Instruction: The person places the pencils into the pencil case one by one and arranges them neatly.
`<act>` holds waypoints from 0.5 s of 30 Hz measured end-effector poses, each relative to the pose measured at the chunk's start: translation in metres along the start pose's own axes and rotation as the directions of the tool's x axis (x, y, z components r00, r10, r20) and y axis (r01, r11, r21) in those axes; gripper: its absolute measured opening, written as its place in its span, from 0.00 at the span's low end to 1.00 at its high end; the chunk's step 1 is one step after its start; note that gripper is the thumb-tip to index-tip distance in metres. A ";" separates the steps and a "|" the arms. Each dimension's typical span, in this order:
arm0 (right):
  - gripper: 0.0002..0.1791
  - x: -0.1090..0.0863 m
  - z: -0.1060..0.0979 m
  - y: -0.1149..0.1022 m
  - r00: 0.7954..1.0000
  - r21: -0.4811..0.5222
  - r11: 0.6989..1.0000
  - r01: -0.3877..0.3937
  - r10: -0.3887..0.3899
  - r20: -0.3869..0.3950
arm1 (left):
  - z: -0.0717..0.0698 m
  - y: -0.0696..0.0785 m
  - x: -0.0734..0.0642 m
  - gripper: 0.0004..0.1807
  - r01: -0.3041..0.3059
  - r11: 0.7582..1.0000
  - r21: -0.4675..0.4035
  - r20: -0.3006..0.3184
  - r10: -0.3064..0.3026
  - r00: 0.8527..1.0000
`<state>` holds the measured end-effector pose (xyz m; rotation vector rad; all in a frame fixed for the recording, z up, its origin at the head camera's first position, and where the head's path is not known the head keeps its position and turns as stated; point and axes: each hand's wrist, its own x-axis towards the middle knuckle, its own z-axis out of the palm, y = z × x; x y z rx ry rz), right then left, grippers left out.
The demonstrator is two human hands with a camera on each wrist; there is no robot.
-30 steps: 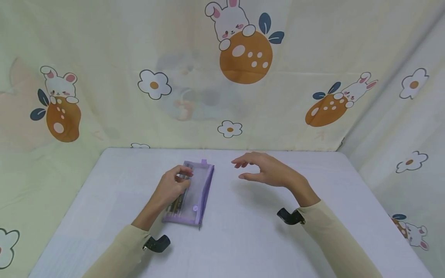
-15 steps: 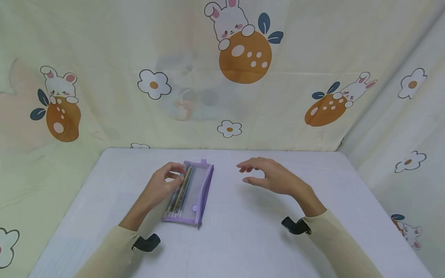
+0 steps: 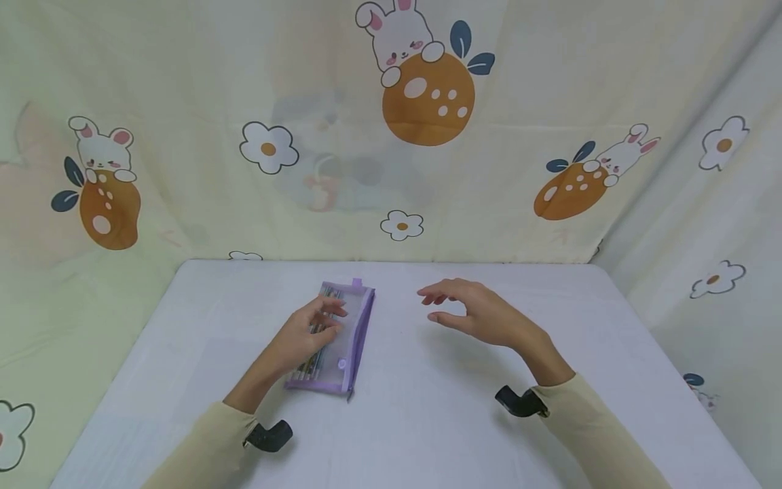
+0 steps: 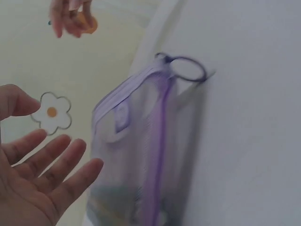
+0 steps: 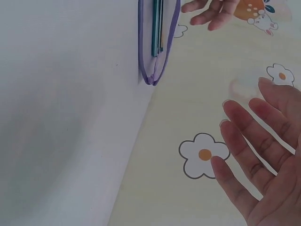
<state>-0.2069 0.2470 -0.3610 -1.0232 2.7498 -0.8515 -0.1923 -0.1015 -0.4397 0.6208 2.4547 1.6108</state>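
Observation:
A purple-trimmed see-through zip pencil case (image 3: 349,339) lies on the table, with several pencils or pens (image 3: 310,367) inside along its left side. Above it hovers my left hand (image 3: 305,336), fingers loosely bent and holding nothing; in the head view it hides part of the case. The left wrist view shows that hand (image 4: 47,174) with fingers spread beside the case (image 4: 141,127), whose zip end carries a dark ring (image 4: 188,69). Off to the right, my right hand (image 3: 479,312) hangs over the table with relaxed fingers and nothing in its grasp.
The white table (image 3: 415,421) reaches toward both sleeves. Behind it hangs a cream curtain (image 3: 476,183) printed with rabbits and flowers, and another stretch of it runs down the right side. Black wrist cameras (image 3: 269,436) sit at both cuffs.
My left hand drew left off the pencil case, then came back right over it. The right hand shifted slightly right and down. The case stays in place.

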 end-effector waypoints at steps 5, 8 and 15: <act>0.25 0.000 0.000 -0.001 1.000 -0.001 1.000 0.002 -0.002 0.000 | 0.017 -0.005 0.002 0.27 0.018 1.000 -0.014 0.088 -0.016 0.996; 0.25 -0.001 0.001 -0.001 1.000 -0.004 1.000 0.000 0.000 0.001 | 0.023 -0.008 0.001 0.28 0.046 0.999 -0.022 0.115 -0.043 0.992; 0.25 -0.004 0.004 -0.001 1.000 0.007 1.000 0.004 -0.004 -0.002 | 0.024 -0.009 -0.002 0.28 0.054 0.998 -0.017 0.121 -0.052 0.991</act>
